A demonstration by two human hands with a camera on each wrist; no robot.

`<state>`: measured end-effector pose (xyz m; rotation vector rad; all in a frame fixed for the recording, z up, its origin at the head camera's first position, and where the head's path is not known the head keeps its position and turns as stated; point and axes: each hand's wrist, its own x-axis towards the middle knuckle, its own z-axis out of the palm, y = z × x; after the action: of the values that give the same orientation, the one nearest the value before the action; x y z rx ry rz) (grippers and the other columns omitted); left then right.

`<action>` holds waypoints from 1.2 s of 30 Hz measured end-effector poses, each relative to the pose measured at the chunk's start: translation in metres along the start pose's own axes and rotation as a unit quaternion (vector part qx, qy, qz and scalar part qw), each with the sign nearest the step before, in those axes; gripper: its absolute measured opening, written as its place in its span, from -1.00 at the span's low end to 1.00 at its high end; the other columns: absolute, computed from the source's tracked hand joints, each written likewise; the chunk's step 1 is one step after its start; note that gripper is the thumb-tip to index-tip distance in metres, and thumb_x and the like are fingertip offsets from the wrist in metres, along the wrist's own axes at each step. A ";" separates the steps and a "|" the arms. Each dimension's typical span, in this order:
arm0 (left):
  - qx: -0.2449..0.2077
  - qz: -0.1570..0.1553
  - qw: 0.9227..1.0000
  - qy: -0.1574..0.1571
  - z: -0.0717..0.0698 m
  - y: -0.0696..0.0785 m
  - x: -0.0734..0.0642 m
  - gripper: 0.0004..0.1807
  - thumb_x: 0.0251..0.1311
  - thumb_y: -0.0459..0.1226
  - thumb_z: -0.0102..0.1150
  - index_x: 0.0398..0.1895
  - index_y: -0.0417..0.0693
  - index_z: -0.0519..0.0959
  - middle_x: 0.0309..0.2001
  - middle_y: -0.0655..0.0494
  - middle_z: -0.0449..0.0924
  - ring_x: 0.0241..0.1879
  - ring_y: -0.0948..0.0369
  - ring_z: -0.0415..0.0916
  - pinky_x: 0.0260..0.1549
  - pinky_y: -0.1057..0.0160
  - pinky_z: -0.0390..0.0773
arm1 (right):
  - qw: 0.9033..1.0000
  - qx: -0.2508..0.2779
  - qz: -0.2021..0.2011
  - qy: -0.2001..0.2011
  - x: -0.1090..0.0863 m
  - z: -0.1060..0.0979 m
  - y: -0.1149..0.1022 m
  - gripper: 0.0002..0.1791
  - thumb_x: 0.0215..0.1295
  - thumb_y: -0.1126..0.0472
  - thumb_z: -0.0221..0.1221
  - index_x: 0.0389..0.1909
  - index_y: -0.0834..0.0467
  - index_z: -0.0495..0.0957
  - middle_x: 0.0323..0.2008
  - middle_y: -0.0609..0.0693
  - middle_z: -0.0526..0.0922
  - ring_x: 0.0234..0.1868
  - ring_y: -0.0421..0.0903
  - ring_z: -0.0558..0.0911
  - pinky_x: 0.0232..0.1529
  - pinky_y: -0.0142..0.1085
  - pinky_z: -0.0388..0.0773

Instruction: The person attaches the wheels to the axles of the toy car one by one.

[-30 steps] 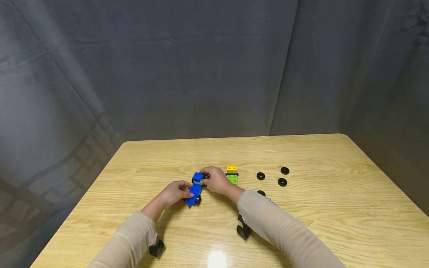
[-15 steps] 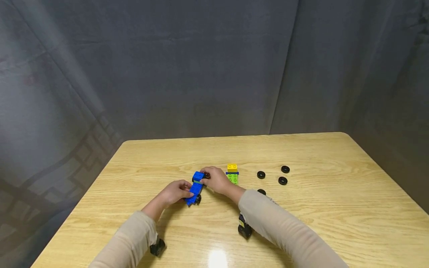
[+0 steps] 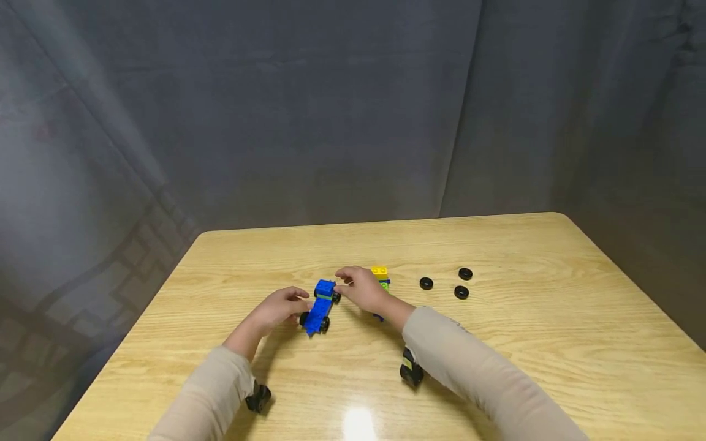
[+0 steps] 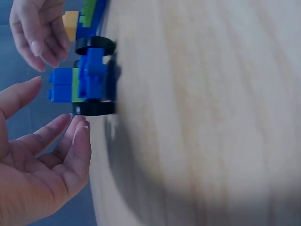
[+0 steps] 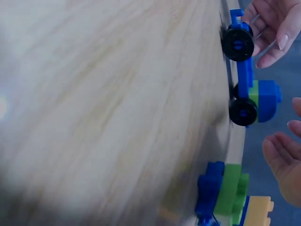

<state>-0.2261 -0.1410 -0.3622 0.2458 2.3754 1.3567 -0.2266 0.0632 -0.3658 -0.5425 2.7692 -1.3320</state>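
A toy car (image 3: 317,315) made of building bricks stands on its black wheels, with a long blue base and a green and a blue brick stacked at its far end. My left hand (image 3: 278,307) is beside its left side, fingers loosely spread, fingertips close to a wheel (image 4: 94,108). On the other side my right hand (image 3: 364,291) hovers by the far end with relaxed fingers, nothing between them. Behind the right hand is a second brick build with a yellow brick (image 3: 379,271), a green brick (image 5: 229,190) and a blue base (image 5: 210,188), partly hidden in the head view.
Three loose black wheels (image 3: 426,283) lie on the wooden table (image 3: 524,318) to the right. Black wrist cameras (image 3: 258,399) sit under both sleeves. Grey curtains (image 3: 309,122) hang behind the table.
Both hands have let go of the toy car and drawn slightly apart, the left to the left, the right to the right. The right hand now covers more of the second build.
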 end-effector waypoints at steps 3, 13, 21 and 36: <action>-0.008 0.003 1.000 -0.006 -0.003 0.006 -0.001 -0.58 0.12 -0.26 0.03 0.00 -0.35 0.33 -0.27 -0.02 0.46 -0.35 0.10 0.38 -0.25 0.07 0.40 | 1.000 0.009 -0.005 0.009 -0.005 -0.007 0.000 -0.62 0.17 0.22 0.07 0.01 0.27 0.40 -0.06 0.10 0.45 -0.12 -0.06 0.44 -0.15 -0.27 0.41; -0.017 0.027 0.998 -0.048 -0.003 0.026 0.001 -0.58 0.14 -0.24 0.01 0.04 -0.28 0.32 -0.10 -0.07 0.42 -0.10 0.03 0.38 -0.12 0.05 0.35 | 0.999 0.029 -0.005 0.039 -0.025 -0.035 0.001 -0.66 0.15 0.24 0.09 -0.03 0.22 0.43 -0.13 0.03 0.49 -0.19 -0.12 0.47 -0.21 -0.31 0.43; -0.038 0.041 0.995 -0.084 0.014 0.048 0.003 -0.54 0.12 -0.24 0.03 0.08 -0.27 0.29 -0.08 -0.06 0.41 -0.10 -0.01 0.37 -0.15 0.12 0.38 | 0.998 0.023 0.015 0.058 -0.041 -0.056 0.014 -0.68 0.15 0.23 0.09 -0.06 0.25 0.45 -0.21 0.03 0.52 -0.20 -0.10 0.48 -0.21 -0.28 0.43; -0.081 0.032 0.990 -0.114 0.056 0.059 0.022 -0.52 0.13 -0.27 0.02 0.08 -0.35 0.24 -0.08 -0.12 0.37 -0.04 -0.09 0.33 -0.11 0.02 0.35 | 0.995 -0.005 0.053 0.085 -0.069 -0.082 0.046 -0.68 0.17 0.26 0.07 -0.07 0.33 0.43 -0.22 0.14 0.52 -0.23 -0.03 0.48 -0.23 -0.20 0.42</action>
<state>-0.2252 -0.0584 -0.3424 0.4113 2.0756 1.4569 -0.1889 0.1730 -0.3575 -0.2887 2.8932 -1.4033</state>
